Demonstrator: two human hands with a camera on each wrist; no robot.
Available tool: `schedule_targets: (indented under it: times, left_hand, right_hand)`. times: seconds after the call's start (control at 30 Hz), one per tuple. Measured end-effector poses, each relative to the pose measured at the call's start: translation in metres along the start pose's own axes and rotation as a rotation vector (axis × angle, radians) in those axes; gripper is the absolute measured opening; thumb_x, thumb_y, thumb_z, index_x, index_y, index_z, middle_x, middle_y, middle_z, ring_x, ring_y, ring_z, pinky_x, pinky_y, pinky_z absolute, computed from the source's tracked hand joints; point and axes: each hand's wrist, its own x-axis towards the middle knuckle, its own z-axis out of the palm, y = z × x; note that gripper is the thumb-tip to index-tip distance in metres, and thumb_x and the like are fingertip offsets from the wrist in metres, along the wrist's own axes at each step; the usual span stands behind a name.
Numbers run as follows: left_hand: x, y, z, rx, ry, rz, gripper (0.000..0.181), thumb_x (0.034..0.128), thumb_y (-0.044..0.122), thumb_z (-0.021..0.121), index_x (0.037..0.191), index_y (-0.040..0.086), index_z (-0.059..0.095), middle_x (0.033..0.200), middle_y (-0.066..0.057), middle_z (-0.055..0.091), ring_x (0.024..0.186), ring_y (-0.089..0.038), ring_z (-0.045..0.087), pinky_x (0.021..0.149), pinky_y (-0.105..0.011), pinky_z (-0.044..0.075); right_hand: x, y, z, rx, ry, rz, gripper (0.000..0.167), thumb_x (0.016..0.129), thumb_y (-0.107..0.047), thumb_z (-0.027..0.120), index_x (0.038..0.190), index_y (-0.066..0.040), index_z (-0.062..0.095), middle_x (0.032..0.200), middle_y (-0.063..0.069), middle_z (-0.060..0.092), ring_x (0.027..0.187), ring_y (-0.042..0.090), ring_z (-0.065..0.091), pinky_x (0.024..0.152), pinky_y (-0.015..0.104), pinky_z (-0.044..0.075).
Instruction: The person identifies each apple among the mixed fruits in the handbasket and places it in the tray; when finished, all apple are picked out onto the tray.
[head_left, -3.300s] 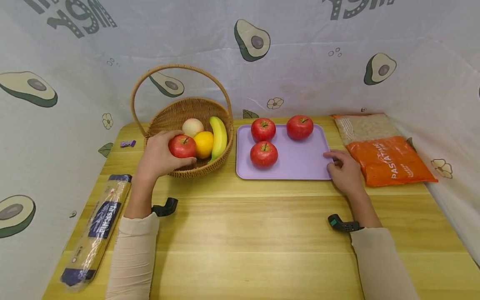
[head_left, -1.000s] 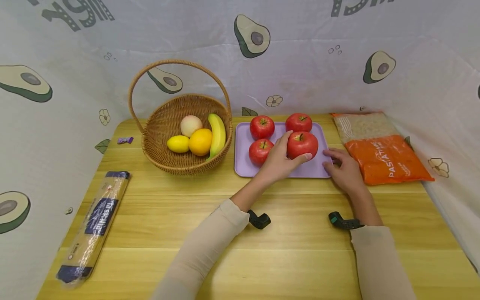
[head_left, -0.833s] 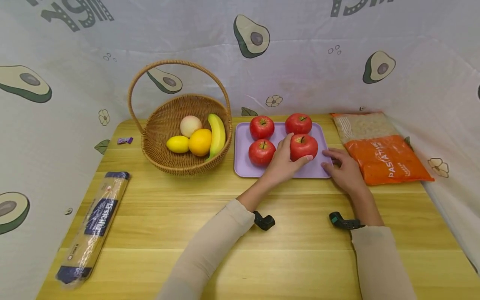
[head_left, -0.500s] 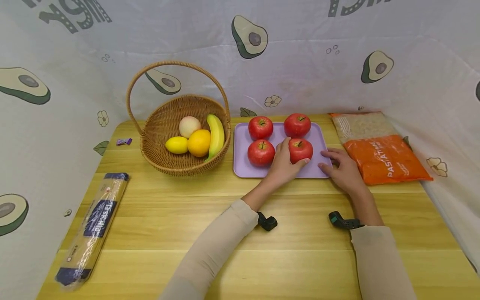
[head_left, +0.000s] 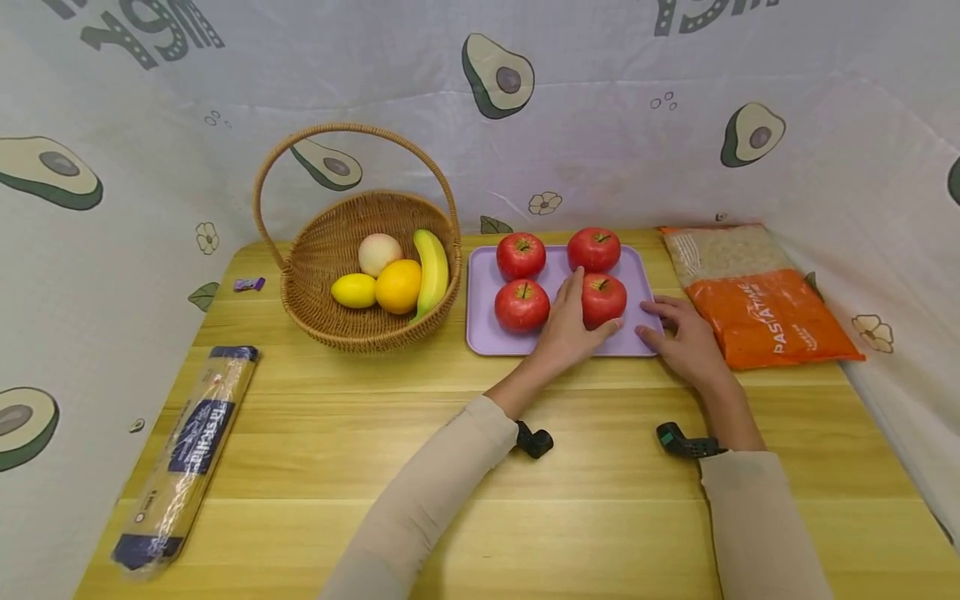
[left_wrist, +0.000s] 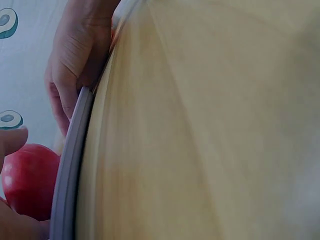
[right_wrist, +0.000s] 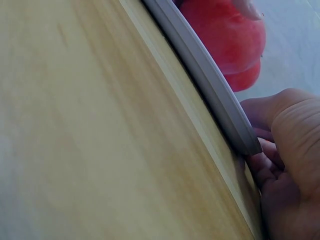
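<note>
My left hand (head_left: 566, 333) curves around a red apple (head_left: 606, 302) on the purple tray (head_left: 483, 337), fingers at its left and back and thumb at its front. The left wrist view shows this apple (left_wrist: 31, 181) low at the left, between thumb and fingers. My right hand (head_left: 688, 346) holds the tray's right edge near the front corner; in the right wrist view its fingers (right_wrist: 272, 157) curl at the rim, partly hidden. The other red apples on the tray are a back left apple (head_left: 521, 255), a front left apple (head_left: 521, 306) and a back right apple (head_left: 593, 249).
Left of the tray, a wicker basket (head_left: 322, 321) holds a peach (head_left: 379, 253), lemon (head_left: 354, 291), orange (head_left: 399, 286) and banana (head_left: 431, 271). An orange pasta bag (head_left: 772, 317) lies right, a spaghetti pack (head_left: 187, 458) left, beside a small purple sweet (head_left: 249, 284).
My left hand has carried the apple from the basket to the tray's front right and lowered it there. A lemon shows in the basket now. My right hand has stayed at the tray's edge.
</note>
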Motion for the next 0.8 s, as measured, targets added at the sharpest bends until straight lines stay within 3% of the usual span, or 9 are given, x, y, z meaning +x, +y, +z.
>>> schedule_targets:
  times: [0.17, 0.3, 0.57, 0.8]
  left_hand:
    - [-0.004, 0.004, -0.009, 0.06, -0.04, 0.02, 0.1, 0.0929, 0.052, 0.071, 0.167, 0.022, 0.011, 0.173, -0.01, 0.017, 0.158, -0.027, 0.026, 0.124, -0.046, 0.033]
    - [-0.011, 0.007, -0.018, 0.053, -0.06, 0.036, 0.096, 0.0936, 0.053, 0.07, 0.167, 0.024, 0.014, 0.173, -0.011, 0.015, 0.159, -0.026, 0.023, 0.124, -0.049, 0.033]
    - [-0.025, 0.009, -0.054, -0.011, -0.056, 0.143, 0.085, 0.0947, 0.05, 0.07, 0.163, 0.023, 0.028, 0.165, 0.002, 0.036, 0.15, -0.018, 0.04, 0.119, -0.045, 0.041]
    - [-0.046, -0.006, -0.095, -0.067, -0.064, 0.209, 0.081, 0.0917, 0.049, 0.074, 0.159, 0.021, 0.038, 0.157, 0.003, 0.048, 0.143, -0.014, 0.049, 0.117, -0.032, 0.043]
  right_hand:
    - [0.002, 0.002, 0.0, -0.007, 0.006, -0.005, 0.053, 0.102, -0.026, 0.063, 0.145, 0.004, 0.053, 0.158, 0.028, 0.038, 0.132, 0.048, 0.045, 0.111, 0.067, 0.037]
    - [0.002, 0.005, 0.001, -0.002, 0.007, -0.006, 0.053, 0.102, -0.027, 0.064, 0.145, 0.003, 0.054, 0.157, 0.027, 0.039, 0.129, 0.047, 0.048, 0.11, 0.066, 0.038]
    - [0.003, 0.007, 0.0, 0.036, 0.037, 0.0, 0.05, 0.102, -0.03, 0.062, 0.144, -0.003, 0.057, 0.155, 0.024, 0.044, 0.126, 0.045, 0.051, 0.108, 0.064, 0.042]
    - [-0.002, -0.001, -0.009, 0.111, 0.059, 0.041, 0.051, 0.104, -0.034, 0.06, 0.149, -0.01, 0.054, 0.151, 0.018, 0.05, 0.129, 0.037, 0.053, 0.111, 0.04, 0.049]
